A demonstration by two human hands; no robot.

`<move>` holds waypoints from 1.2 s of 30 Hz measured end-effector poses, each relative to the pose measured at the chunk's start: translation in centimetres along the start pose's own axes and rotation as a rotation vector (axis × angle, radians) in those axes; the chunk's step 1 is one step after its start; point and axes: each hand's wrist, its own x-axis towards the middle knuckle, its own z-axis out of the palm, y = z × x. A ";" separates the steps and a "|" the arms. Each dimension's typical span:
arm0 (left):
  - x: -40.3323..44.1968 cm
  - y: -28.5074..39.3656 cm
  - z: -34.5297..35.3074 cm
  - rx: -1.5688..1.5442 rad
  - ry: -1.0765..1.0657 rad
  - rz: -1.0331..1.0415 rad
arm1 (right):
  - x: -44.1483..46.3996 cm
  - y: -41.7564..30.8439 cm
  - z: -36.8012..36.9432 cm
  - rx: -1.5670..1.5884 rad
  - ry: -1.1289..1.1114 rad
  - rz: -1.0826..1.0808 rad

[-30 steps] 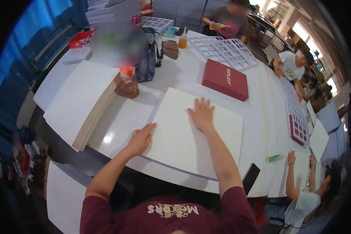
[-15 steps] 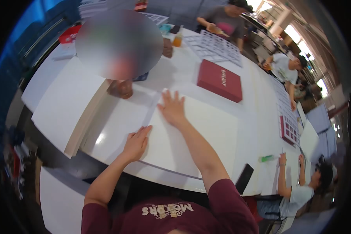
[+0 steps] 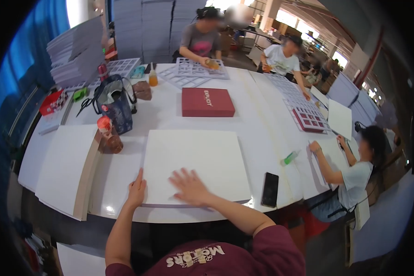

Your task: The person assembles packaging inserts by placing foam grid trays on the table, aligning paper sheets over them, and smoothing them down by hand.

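A large white board or stack of sheets [image 3: 202, 158] lies flat on the table in front of me; whether it is one piece or several, I cannot tell. Over its near left part, my right hand [image 3: 189, 186] is spread palm down, slightly blurred, with nothing in it. My left hand [image 3: 137, 187] rests at the board's left edge near the front corner, fingers stretched out along the side. Beyond the board sits a maroon box [image 3: 208, 102] lettered "EXPLICIT".
On the left are a thick white stack [image 3: 62, 168], a reddish-capped bottle [image 3: 110, 135] and a dark bag [image 3: 117, 103]. A phone [image 3: 270, 189] and a green bottle [image 3: 290, 158] lie to the right. Several co-workers handle white grid trays [image 3: 202, 69] and boards around the table.
The view has levelled and turned, bringing more of the table's far side into sight. My right hand has slid from the board's far left corner towards me; my left hand stays by the left edge.
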 end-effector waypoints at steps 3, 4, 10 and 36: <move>1.6 -2.7 0.6 -0.085 0.002 0.112 | -3.0 8.0 -0.6 -0.045 0.106 0.384; 1.4 -2.2 0.5 -0.108 -0.010 0.106 | -4.6 10.3 -0.8 -0.031 0.122 0.472; 3.0 -3.6 0.8 -0.201 -0.047 0.156 | -12.8 14.9 -0.2 0.142 0.203 0.713; 1.9 -5.5 -3.3 0.802 0.330 0.069 | -12.0 24.0 5.0 -0.093 0.492 0.798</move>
